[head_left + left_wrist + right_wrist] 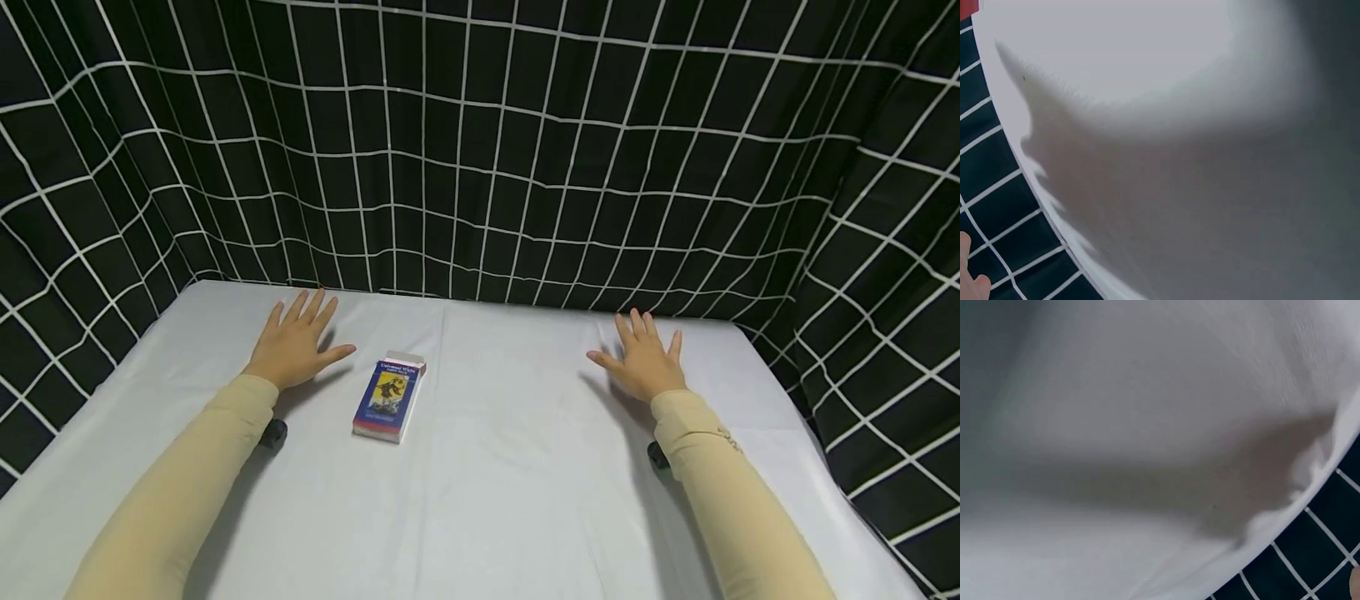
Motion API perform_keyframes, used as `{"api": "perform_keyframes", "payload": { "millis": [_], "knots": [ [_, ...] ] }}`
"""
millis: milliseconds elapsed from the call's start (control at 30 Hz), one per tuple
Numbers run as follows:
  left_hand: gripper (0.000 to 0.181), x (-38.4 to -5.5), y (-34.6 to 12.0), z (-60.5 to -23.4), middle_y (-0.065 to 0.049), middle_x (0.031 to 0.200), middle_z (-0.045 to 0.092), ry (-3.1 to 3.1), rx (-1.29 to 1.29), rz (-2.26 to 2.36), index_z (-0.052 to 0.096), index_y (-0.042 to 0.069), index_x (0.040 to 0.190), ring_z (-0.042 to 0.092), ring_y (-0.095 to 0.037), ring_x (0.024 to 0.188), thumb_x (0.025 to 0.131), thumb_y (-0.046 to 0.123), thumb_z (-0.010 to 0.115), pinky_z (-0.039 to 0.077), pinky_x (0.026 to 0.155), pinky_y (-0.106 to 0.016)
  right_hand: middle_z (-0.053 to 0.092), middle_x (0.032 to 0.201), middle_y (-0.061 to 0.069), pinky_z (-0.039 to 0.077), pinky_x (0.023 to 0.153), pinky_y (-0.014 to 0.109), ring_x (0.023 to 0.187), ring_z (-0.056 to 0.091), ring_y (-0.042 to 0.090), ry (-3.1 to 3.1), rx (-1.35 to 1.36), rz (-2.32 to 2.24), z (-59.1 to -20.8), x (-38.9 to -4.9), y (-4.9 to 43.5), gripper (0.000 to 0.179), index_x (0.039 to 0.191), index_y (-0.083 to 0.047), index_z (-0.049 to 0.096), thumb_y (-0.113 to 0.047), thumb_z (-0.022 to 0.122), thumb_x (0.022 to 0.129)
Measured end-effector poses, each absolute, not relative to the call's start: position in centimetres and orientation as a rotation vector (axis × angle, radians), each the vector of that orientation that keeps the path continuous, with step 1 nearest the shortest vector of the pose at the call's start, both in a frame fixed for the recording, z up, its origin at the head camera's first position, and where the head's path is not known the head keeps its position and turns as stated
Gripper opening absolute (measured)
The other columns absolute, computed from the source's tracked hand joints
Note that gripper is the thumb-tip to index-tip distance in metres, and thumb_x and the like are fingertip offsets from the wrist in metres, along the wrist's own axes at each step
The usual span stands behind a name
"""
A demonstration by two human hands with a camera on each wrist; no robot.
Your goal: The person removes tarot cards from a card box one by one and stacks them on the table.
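Note:
A blue tarot deck box (386,398) with a yellow picture lies on the white table, left of the middle, its far-end flap standing open. To its left, my left hand (296,343) is spread palm down with fingers straight, apart from the box and holding nothing. My right hand (643,363) is spread likewise on the right side, far from the box. In the left wrist view, only a bit of the left fingers (974,287) shows at the lower left corner. The right wrist view catches a sliver of a right finger (1355,582) at its edge.
A white cloth (510,467) covers the table. Black curtains with a white grid (480,167) stand along the back and both sides, close past the fingertips. Dark wrist-camera pieces (274,434) show under the sleeves. A red corner (967,7) shows in the left wrist view.

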State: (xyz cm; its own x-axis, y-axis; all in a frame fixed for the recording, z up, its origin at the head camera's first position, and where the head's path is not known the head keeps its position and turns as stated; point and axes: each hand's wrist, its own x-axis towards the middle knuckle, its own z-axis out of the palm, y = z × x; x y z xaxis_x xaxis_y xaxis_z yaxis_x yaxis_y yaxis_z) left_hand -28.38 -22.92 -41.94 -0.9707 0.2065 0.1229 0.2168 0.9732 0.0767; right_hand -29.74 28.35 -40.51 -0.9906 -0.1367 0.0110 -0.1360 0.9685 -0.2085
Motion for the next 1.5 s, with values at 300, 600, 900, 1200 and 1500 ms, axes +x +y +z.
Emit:
{"api": "perform_keyframes", "payload": {
  "millis": [300,600,900,1200,1500],
  "knots": [
    [0.091,-27.8,-22.2,-42.3,-0.018,0.166,0.016,-2.997,-0.372,-0.176,0.021,0.008,0.158,0.015,-0.041,0.152,0.093,0.064,0.051,0.009,0.122,-0.06,0.005,0.165,0.024,-0.014,0.114,0.069,0.153,0.001,0.043,3.109,-0.275,-0.307,-41.1,-28.9,28.2,0.093,0.158,-0.005,0.017,-0.063,0.05,0.094],
    [0.089,-26.8,-21.9,-42.2,-0.021,0.164,0.017,-3.018,-0.402,-0.173,0.023,0.005,0.157,0.018,-0.043,0.151,0.094,0.061,0.052,0.011,0.121,-0.061,0.012,0.164,0.025,-0.009,0.115,0.069,0.153,0.006,0.043,3.121,-0.358,-0.263,-41.3,-28.2,27.4,0.09,0.157,-0.005,0.022,-0.063,0.05,0.094],
    [0.088,-26.6,-21.3,-42.0,-0.019,0.165,0.016,-3.015,-0.459,-0.2,0.023,0.007,0.158,0.016,-0.042,0.152,0.094,0.062,0.051,0.01,0.122,-0.06,0.011,0.165,0.024,-0.008,0.116,0.068,0.153,0.007,0.043,3.115,-0.366,-0.263,-41.4,-27.3,27.2,0.09,0.157,-0.004,0.022,-0.062,0.049,0.095],
    [0.087,-26.3,-20.8,-41.7,-0.017,0.166,0.015,-3.008,-0.507,-0.193,0.025,0.009,0.157,0.016,-0.04,0.152,0.094,0.063,0.051,0.011,0.121,-0.06,0.012,0.164,0.025,-0.007,0.117,0.067,0.153,0.007,0.043,3.106,-0.377,-0.282,-41.3,-27.2,27.1,0.09,0.157,-0.003,0.023,-0.062,0.05,0.095],
    [0.087,-25.8,-20.9,-42.2,-0.018,0.166,0.016,-2.977,-0.547,-0.203,0.026,0.009,0.157,0.017,-0.041,0.152,0.094,0.061,0.053,0.014,0.122,-0.058,0.016,0.163,0.026,-0.005,0.118,0.065,0.152,0.01,0.044,3.125,-0.408,-0.29,-41.5,-27.3,26.9,0.089,0.156,-0.002,0.025,-0.061,0.051,0.095]
  ]
}}
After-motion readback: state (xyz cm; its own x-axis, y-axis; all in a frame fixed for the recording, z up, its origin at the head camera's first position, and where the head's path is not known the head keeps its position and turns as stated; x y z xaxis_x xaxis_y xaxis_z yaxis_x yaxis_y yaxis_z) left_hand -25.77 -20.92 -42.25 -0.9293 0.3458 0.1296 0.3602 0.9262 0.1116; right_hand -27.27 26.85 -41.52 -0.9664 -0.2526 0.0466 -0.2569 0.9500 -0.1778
